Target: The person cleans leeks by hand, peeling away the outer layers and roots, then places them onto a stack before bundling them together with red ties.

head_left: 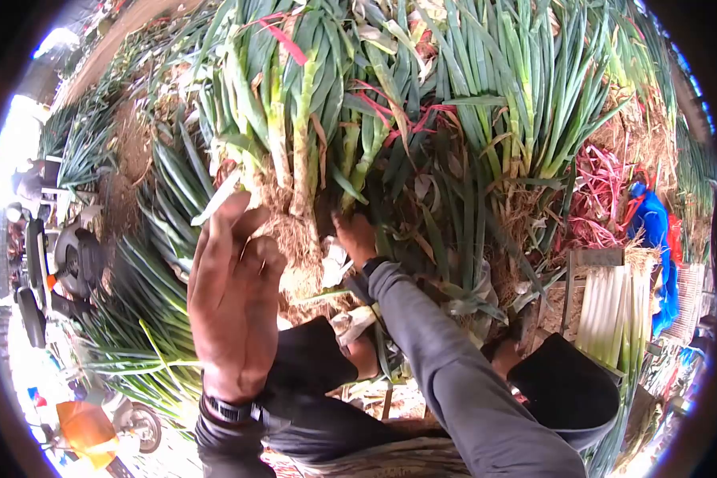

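My left hand [235,295] is raised at the left with its palm towards me and its fingers bent. A pale leaf strip [217,199] lies at its thumb and fingertips, seemingly pinched there. My right hand [354,237] reaches into the pile near the middle, its fingers closed at the base of a green-stemmed leek [366,151]; the fingertips are partly hidden. Between and above the hands stand thick leeks [301,151] with brown, tangled roots [295,239]. Another large bunch of leeks [526,103] stands upright to the right.
Pink ties [597,195] lie in a heap at the right, beside a blue cloth [653,255]. White leek stalks [605,307] rest below them. More leeks [143,287] spread along the left. Motorbikes are at the far left. My bent knees are in front.
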### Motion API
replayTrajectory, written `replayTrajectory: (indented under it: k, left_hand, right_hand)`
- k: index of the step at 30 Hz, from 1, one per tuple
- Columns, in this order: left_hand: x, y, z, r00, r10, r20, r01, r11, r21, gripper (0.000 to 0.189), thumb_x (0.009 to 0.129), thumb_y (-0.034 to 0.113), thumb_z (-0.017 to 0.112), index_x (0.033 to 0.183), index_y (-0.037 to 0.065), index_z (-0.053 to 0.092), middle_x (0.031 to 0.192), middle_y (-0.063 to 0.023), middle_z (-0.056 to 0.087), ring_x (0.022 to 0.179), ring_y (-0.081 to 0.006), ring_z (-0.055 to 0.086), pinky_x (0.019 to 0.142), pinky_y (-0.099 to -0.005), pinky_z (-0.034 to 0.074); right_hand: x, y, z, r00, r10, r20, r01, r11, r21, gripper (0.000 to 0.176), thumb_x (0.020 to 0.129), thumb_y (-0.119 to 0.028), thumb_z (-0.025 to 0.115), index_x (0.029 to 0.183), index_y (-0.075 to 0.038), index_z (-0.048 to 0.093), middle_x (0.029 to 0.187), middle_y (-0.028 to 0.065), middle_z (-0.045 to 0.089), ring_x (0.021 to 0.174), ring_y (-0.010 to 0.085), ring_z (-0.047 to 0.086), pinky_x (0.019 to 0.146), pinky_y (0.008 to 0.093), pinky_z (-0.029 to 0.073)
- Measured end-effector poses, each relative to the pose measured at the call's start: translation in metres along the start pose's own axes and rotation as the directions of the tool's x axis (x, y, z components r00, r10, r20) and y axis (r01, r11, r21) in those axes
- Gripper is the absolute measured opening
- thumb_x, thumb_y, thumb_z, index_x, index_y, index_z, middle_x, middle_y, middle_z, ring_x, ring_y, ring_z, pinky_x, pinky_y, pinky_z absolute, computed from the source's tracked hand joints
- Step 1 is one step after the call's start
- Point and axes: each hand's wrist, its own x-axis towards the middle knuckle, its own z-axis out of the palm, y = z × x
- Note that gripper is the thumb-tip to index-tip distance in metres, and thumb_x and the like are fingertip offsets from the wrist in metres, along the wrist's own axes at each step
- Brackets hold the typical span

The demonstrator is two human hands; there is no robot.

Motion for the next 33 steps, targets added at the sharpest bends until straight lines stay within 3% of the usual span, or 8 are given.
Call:
replayTrajectory:
  k: [6, 12, 15, 17, 19, 20, 27, 33]
  left_hand:
    - [0.014, -0.009, 0.006, 0.997, -0.036, -0.067, 0.04, 0.998, 0.054, 0.039, 0.107, 0.025, 0.052, 0.135, -0.003, 0.054, 0.111, -0.0078, 0.059, 0.086, -0.0126, 0.052, 0.079, -0.0248, 0.047]
    - [0.008, -0.006, 0.008, 0.994, -0.083, -0.065, 0.088, 0.992, 0.085, 0.034, 0.105, 0.026, 0.058, 0.127, 0.001, 0.061, 0.104, -0.005, 0.064, 0.087, -0.0111, 0.056, 0.081, -0.0261, 0.047]
    - [0.003, -0.004, 0.003, 0.999, -0.048, 0.019, 0.047, 0.997, 0.064, 0.034, 0.102, 0.026, 0.061, 0.126, 0.001, 0.063, 0.104, -0.0032, 0.064, 0.088, -0.01, 0.056, 0.081, -0.026, 0.046]
    - [-0.002, -0.005, -0.008, 0.998, -0.046, 0.038, 0.041, 0.994, 0.106, 0.046, 0.102, 0.026, 0.059, 0.14, 0.001, 0.053, 0.112, -0.0009, 0.055, 0.088, -0.0098, 0.049, 0.08, -0.0245, 0.043]
    - [-0.002, -0.007, -0.012, 0.987, -0.058, 0.152, 0.053, 0.998, 0.037, 0.047, 0.101, 0.024, 0.058, 0.142, 0.003, 0.052, 0.113, 0.0006, 0.053, 0.088, -0.0085, 0.048, 0.079, -0.0218, 0.042]
    - [0.001, -0.012, -0.011, 0.991, -0.043, 0.125, 0.041, 0.999, 0.019, 0.046, 0.101, 0.024, 0.059, 0.142, 0.004, 0.053, 0.112, 0.0009, 0.054, 0.088, -0.0079, 0.049, 0.078, -0.0212, 0.042]
    - [0.002, -0.043, 0.014, 0.952, -0.071, 0.299, 0.053, 0.996, 0.068, 0.035, 0.103, 0.027, 0.061, 0.129, 0.003, 0.063, 0.104, 0.0001, 0.065, 0.089, -0.0087, 0.058, 0.082, -0.0223, 0.046]
    - [0.041, -0.117, 0.028, 0.977, -0.167, 0.136, 0.134, 0.966, 0.222, 0.037, 0.1, 0.034, 0.065, 0.125, 0.008, 0.064, 0.099, -0.0023, 0.068, 0.085, -0.0126, 0.062, 0.078, -0.0272, 0.05]
  right_hand:
    - [0.009, 0.007, 0.021, 0.982, -0.122, -0.144, 0.078, 0.957, -0.279, 0.052, 0.081, -0.047, 0.075, 0.087, 0.004, 0.068, 0.084, 0.0255, 0.067, 0.078, 0.0427, 0.068, 0.072, 0.0526, 0.055]
    - [-0.014, 0.001, -0.008, 0.945, -0.112, -0.308, 0.148, 0.984, 0.095, 0.045, 0.077, -0.036, 0.08, 0.072, 0.006, 0.063, 0.061, 0.0188, 0.064, 0.055, 0.0383, 0.064, 0.054, 0.0471, 0.048]
    - [-0.042, -0.009, -0.054, 0.982, -0.137, -0.133, 0.173, 0.933, 0.315, 0.043, 0.079, -0.033, 0.079, 0.07, 0.005, 0.06, 0.063, 0.0197, 0.062, 0.057, 0.0381, 0.061, 0.056, 0.0476, 0.046]
    - [-0.041, 0.026, -0.052, 0.862, -0.297, -0.411, 0.345, 0.938, 0.046, 0.041, 0.081, -0.032, 0.077, 0.08, 0.005, 0.059, 0.074, 0.0237, 0.063, 0.068, 0.0405, 0.061, 0.064, 0.0507, 0.046]
    - [-0.061, 0.042, -0.09, 0.876, -0.335, -0.346, 0.338, 0.939, -0.053, 0.047, 0.082, -0.033, 0.074, 0.102, 0.005, 0.054, 0.09, 0.0283, 0.061, 0.086, 0.0462, 0.062, 0.079, 0.0528, 0.047]
    - [-0.067, 0.062, -0.101, 0.855, -0.453, -0.255, 0.341, 0.858, -0.383, 0.046, 0.083, -0.033, 0.072, 0.102, 0.005, 0.056, 0.088, 0.028, 0.062, 0.085, 0.0453, 0.063, 0.078, 0.0516, 0.048]
    - [-0.166, 0.118, -0.197, 0.991, -0.125, 0.046, 0.118, 0.985, 0.127, 0.044, 0.087, -0.034, 0.069, 0.092, 0.009, 0.06, 0.07, 0.0188, 0.062, 0.068, 0.0294, 0.065, 0.06, 0.0437, 0.048]
    - [-0.232, -0.002, -0.296, 0.987, -0.16, -0.01, 0.145, 0.864, 0.481, 0.042, 0.092, -0.035, 0.068, 0.088, 0.007, 0.061, 0.074, 0.0067, 0.059, 0.067, 0.0133, 0.054, 0.055, 0.037, 0.043]
